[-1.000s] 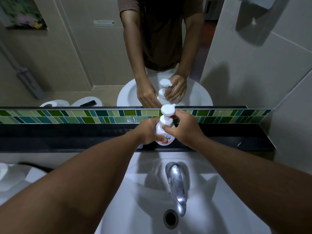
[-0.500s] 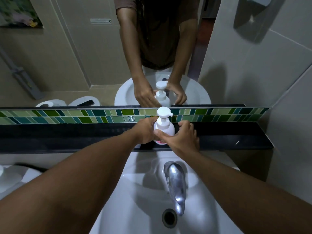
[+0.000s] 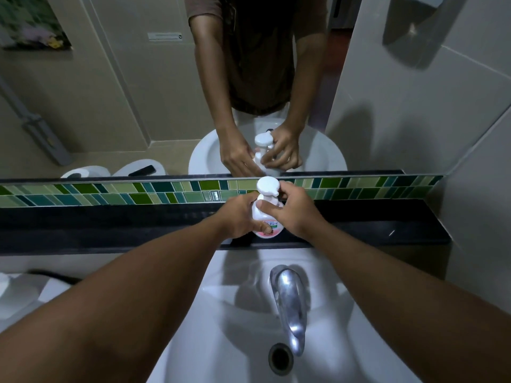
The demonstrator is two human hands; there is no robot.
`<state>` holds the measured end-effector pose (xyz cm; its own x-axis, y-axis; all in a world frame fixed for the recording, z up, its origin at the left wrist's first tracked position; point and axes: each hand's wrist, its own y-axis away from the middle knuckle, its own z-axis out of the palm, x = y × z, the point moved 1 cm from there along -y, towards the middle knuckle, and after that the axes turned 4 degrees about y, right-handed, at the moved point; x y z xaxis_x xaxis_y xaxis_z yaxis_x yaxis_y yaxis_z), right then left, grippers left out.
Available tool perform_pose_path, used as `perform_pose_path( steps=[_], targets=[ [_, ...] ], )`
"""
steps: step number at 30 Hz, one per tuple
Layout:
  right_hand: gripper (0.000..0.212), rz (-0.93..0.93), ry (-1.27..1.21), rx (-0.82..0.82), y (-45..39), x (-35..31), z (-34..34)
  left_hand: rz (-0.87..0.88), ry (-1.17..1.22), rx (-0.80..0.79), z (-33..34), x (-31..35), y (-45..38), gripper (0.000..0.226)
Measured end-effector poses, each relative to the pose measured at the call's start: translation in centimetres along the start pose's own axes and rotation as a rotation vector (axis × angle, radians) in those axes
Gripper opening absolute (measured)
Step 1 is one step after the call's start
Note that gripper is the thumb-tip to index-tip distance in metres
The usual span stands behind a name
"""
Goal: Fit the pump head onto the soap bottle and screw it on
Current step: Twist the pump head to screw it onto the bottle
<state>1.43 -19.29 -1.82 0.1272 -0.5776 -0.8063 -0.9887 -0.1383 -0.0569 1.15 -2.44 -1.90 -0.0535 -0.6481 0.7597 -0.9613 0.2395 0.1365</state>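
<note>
Soap bottle [image 3: 264,219] stands upright on the dark ledge [image 3: 110,228]. My left hand [image 3: 240,217] clasps its body against rotation; my right hand [image 3: 296,211] pinches the pump head [image 3: 267,186] collar, to thread it.

Soap bottle [image 3: 266,223] and pump head [image 3: 267,186]: smooth white plastic. Faucet [image 3: 290,305] polished chrome metal, sink [image 3: 243,313] glossy white ceramic. Ledge [image 3: 110,225] dark, glossy.
</note>
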Motion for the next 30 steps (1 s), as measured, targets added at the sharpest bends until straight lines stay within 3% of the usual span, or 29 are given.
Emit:
perform_pose_path(
  steps=[2, 5, 9, 13, 17, 20, 22, 26, 30],
  targets=[
    [0.057, 0.068, 0.079, 0.132, 0.4, -0.8, 1.0, 0.006, 0.014, 0.006, 0.0, -0.1, 0.0, 0.062],
    [0.069, 0.24, 0.217, 0.253, 1.4, -2.2, 1.6, 0.004, 0.067, -0.002, 0.2, -0.7, 0.1, 0.051],
    [0.094, 0.355, 0.22, 0.212, 2.8, -1.9, 1.5, 0.012, 0.07, 0.029, 0.3, -1.3, 0.2, 0.056],
    [0.087, 0.262, 0.182, 0.129, 4.3, 0.0, 0.4, 0.024, 0.059, 0.023, 0.2, -1.1, 0.2, 0.064],
    [0.085, 0.085, 0.151, -0.075, 2.6, 0.8, -2.0, -0.032, 0.132, 0.037, 0.4, -1.0, 0.3, 0.073],
    [0.06, -0.104, 0.049, -0.265, 0.4, 0.1, -3.2, -0.043, 0.148, 0.045, 0.5, -1.3, 0.1, 0.072],
    [0.043, -0.141, 0.041, -0.283, -0.4, 0.1, -3.0, -0.033, 0.14, 0.048, 0.5, -1.4, 0.0, 0.071],
    [0.052, -0.001, 0.028, -0.073, 0.4, 0.6, -1.0, 0.001, 0.14, 0.032, 0.4, -1.3, 0.1, 0.067],
    [0.068, 0.157, 0.263, 0.192, 1.5, -1.2, 0.9, -0.007, 0.145, 0.046, 0.6, -1.8, 0.2, 0.062]
  ],
)
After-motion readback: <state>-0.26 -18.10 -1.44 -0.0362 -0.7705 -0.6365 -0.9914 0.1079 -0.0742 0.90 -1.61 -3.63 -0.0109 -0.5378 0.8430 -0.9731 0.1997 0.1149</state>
